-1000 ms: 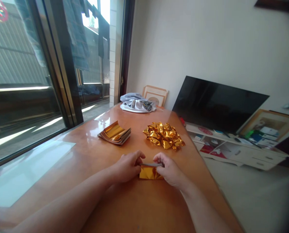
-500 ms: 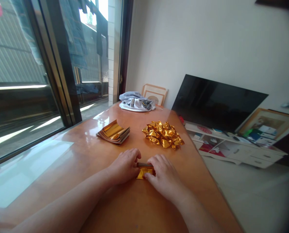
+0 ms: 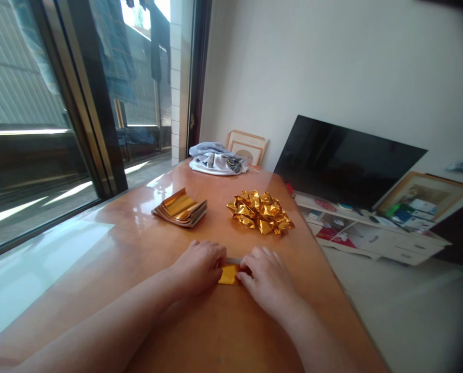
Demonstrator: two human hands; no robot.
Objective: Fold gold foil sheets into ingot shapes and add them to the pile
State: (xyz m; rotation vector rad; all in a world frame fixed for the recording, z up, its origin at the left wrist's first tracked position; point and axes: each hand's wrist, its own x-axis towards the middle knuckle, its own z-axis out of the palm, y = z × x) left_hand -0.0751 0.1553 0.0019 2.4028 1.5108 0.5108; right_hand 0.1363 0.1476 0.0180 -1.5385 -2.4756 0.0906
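Observation:
A small folded sheet of gold foil paper (image 3: 228, 275) lies on the table between my hands, its far edge turned up and showing a greyish back. My left hand (image 3: 200, 267) grips the sheet's left end with curled fingers. At the right end, my right hand (image 3: 266, 277) pinches the paper between thumb and fingers. Beyond my left hand sits a stack of gold foil sheets (image 3: 180, 210), the top one curling up. Past my right hand is a heap of folded gold foil pieces (image 3: 260, 212).
The glossy wooden table (image 3: 177, 331) stretches away from me. A bundle of grey and white cloth (image 3: 218, 159) lies at its far end, near leaning picture frames (image 3: 247, 145). A large black screen (image 3: 348, 158) stands on a white cabinet (image 3: 394, 243) to the right. Glass doors line the left.
My fingers have shifted slightly along the gold foil paper, and its raised far edge now looks lower and flatter. The camera view has tilted a little. The stack and heap stay put.

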